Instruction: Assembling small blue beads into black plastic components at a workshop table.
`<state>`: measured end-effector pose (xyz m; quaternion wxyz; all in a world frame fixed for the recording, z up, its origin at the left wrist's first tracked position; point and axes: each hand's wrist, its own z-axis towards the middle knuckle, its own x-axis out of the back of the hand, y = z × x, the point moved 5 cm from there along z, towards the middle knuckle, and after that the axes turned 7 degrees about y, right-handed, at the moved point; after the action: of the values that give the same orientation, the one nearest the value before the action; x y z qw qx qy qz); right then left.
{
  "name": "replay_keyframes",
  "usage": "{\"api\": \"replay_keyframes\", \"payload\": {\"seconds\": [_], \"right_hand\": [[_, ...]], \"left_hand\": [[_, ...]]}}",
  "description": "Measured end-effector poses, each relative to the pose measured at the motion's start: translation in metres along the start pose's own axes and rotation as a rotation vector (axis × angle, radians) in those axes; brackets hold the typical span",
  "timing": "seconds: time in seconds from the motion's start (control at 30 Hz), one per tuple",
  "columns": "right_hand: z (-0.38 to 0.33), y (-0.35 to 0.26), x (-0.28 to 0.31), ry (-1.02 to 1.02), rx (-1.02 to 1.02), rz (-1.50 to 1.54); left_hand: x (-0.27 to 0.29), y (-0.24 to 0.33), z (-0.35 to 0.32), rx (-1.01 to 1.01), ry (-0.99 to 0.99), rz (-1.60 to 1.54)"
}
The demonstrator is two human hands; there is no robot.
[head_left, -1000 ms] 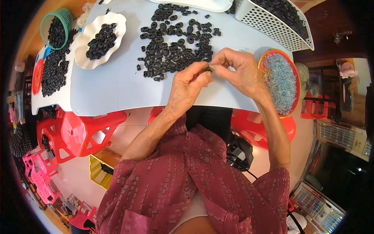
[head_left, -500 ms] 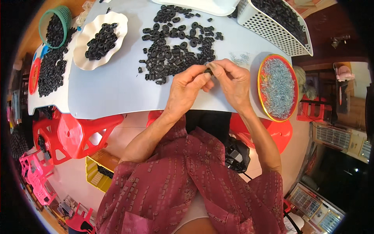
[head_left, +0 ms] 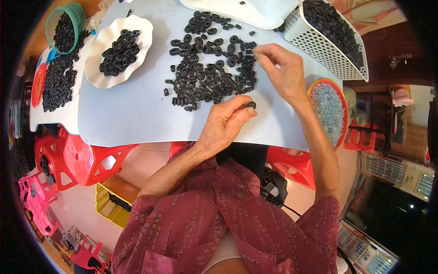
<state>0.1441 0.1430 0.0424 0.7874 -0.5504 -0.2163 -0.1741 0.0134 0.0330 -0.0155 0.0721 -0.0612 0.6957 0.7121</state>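
Between the thumb and fingers of my left hand [head_left: 222,124], a small black plastic part [head_left: 250,105] is pinched just above the table's near edge. My right hand [head_left: 288,75] is up at the right side of a spread of similar black parts [head_left: 211,74]. Its thumb and fingertips are pressed together there, and whatever they may hold is too small to make out. Beside my right forearm lies a round red tray with a yellow rim [head_left: 346,107], full of tiny bluish, shiny pieces [head_left: 326,109], partly hidden by the arm.
A wavy white plate [head_left: 93,75] of black parts stands at the left. Beyond it are a green basket [head_left: 78,18] and a loose heap [head_left: 58,86]. A white perforated basket [head_left: 319,55] and white tray [head_left: 242,16] sit at the back right. Red stools [head_left: 80,157] are below.
My hands have come apart. The right moved up and away to the edge of the black parts; the left dropped slightly toward me, keeping the small black part.
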Motion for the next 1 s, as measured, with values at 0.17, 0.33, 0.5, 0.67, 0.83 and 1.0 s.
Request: {"api": "replay_keyframes", "payload": {"seconds": [0.17,0.33,0.5,0.67,0.83,1.0], "right_hand": [[0.022,-0.010,-0.030,-0.126,0.275,-0.175],[0.035,0.001,-0.038,-0.172,0.458,-0.241],[0.033,-0.002,-0.033,-0.185,0.234,-0.122],[0.028,-0.009,-0.045,-0.261,0.375,-0.207],[0.024,-0.004,-0.042,-0.255,0.183,-0.185],[0.008,-0.003,-0.021,-0.227,0.003,0.028]], "left_hand": [[-0.003,0.004,0.001,0.054,-0.089,0.075],[-0.004,0.008,0.003,0.032,-0.058,0.059],[-0.001,0.010,0.003,0.004,-0.103,0.124],[-0.002,0.011,0.003,-0.009,-0.089,0.120],[-0.003,0.012,0.003,0.013,-0.080,0.111],[0.000,-0.002,0.001,0.030,-0.080,0.036]]}}
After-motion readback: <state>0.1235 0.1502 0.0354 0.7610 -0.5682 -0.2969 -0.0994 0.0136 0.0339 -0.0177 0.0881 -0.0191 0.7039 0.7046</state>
